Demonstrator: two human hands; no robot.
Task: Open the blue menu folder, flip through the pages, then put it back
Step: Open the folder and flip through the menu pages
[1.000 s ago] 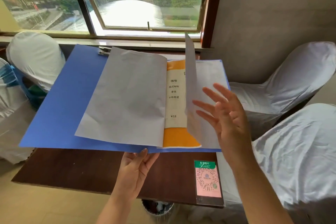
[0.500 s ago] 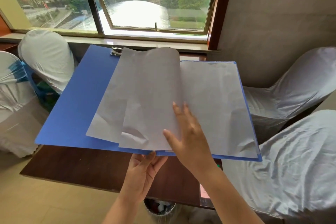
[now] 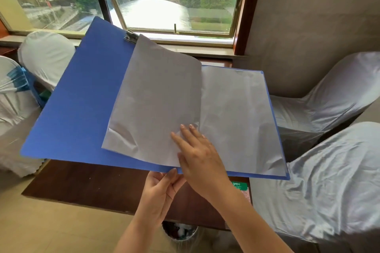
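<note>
The blue menu folder (image 3: 78, 109) lies open above the dark wooden table (image 3: 98, 187), its left cover raised toward the window. Grey-white pages (image 3: 156, 98) are turned onto the left side, and another blank page (image 3: 236, 113) lies on the right cover. My left hand (image 3: 160, 193) grips the folder's near edge at the spine from below. My right hand (image 3: 199, 156) rests flat on the turned pages near the spine, fingers spread and pressing the paper down. A metal clip (image 3: 130, 37) shows at the top of the spine.
White-covered chairs stand at the left (image 3: 45, 55) and right (image 3: 329, 96), with another at the near right (image 3: 333, 181). A green and pink QR card (image 3: 240, 189) lies on the table's right side. A waste bin (image 3: 178, 231) sits under the table. The window (image 3: 174, 6) is behind.
My right hand flipped the upright page over to the left and now presses it flat. The orange printed page is covered. The folder's left cover has tilted up higher.
</note>
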